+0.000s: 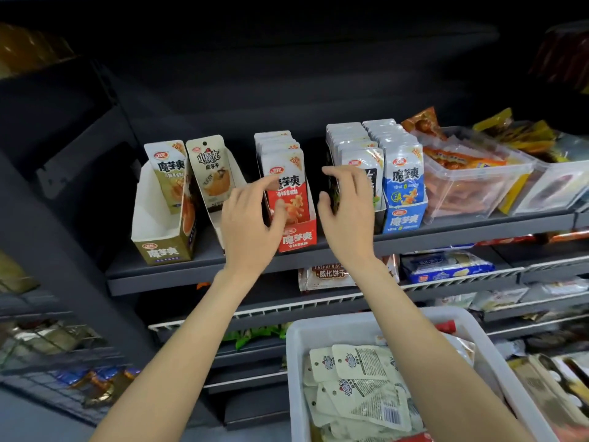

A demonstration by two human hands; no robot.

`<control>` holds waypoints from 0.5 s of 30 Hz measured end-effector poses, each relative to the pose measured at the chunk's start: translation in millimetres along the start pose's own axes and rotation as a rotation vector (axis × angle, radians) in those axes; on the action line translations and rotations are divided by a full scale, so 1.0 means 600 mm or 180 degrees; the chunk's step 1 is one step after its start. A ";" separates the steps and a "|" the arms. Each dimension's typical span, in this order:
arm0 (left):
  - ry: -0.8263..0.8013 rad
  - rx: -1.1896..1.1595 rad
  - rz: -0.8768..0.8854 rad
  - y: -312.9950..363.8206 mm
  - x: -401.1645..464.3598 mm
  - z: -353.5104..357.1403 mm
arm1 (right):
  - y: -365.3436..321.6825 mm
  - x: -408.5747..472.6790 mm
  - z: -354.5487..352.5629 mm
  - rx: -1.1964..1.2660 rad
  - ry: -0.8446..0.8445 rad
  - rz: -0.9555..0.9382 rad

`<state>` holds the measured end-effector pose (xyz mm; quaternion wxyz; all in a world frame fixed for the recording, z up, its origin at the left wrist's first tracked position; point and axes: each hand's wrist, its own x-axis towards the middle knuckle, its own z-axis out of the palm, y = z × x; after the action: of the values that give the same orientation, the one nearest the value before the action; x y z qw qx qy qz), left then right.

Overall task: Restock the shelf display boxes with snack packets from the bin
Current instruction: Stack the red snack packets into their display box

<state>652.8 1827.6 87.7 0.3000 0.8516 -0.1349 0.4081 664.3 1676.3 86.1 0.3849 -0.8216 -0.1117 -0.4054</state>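
Note:
Several snack display boxes stand in a row on the dark shelf [191,275]. The olive box [164,248] holds one packet, and the white box beside it holds a single beige packet [212,173]. My left hand [247,228] reaches to the red box [298,239], thumb and forefinger touching its front red packet [291,186]. Nothing lies in my right hand [349,208], which hovers with spread fingers at the left side of the black box [379,218], next to the full blue box [404,221]. Below stands the white bin [322,325] with beige packets [360,378].
A clear tub [478,193] of orange snack sticks sits right of the blue box, with more tubs beyond it. Wire shelves below carry biscuit packs [328,275]. A dark upright panel bounds the shelf on the left.

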 end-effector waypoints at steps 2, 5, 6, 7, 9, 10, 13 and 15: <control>0.0355 -0.0355 0.0267 0.024 -0.031 -0.001 | 0.005 -0.042 -0.040 0.0080 -0.0089 -0.0030; 0.0365 -0.0782 0.0502 0.059 -0.090 0.009 | 0.037 -0.121 -0.101 0.0088 -0.0651 0.0104; 0.0262 -0.0888 0.0551 0.069 -0.112 0.016 | 0.056 -0.149 -0.121 0.0021 -0.0922 0.0231; 0.0112 -0.0979 0.0575 0.080 -0.134 0.024 | 0.078 -0.178 -0.140 -0.0061 -0.1211 0.0408; -0.0345 -0.1167 0.0539 0.099 -0.178 0.044 | 0.122 -0.234 -0.177 -0.0241 -0.1673 0.0823; -0.0661 -0.1228 0.0477 0.108 -0.198 0.056 | 0.143 -0.258 -0.196 -0.0341 -0.1824 0.1013; -0.1890 -0.1116 -0.0017 0.134 -0.250 0.096 | 0.194 -0.311 -0.248 -0.0873 -0.2059 0.1346; -0.2593 -0.0987 -0.0402 0.148 -0.280 0.129 | 0.220 -0.332 -0.276 -0.1279 -0.2108 0.1437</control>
<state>552.3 1707.1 -44.6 0.3710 0.8945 -0.2495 -0.0052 505.2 1492.6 -73.3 0.2400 -0.9694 0.0342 -0.0399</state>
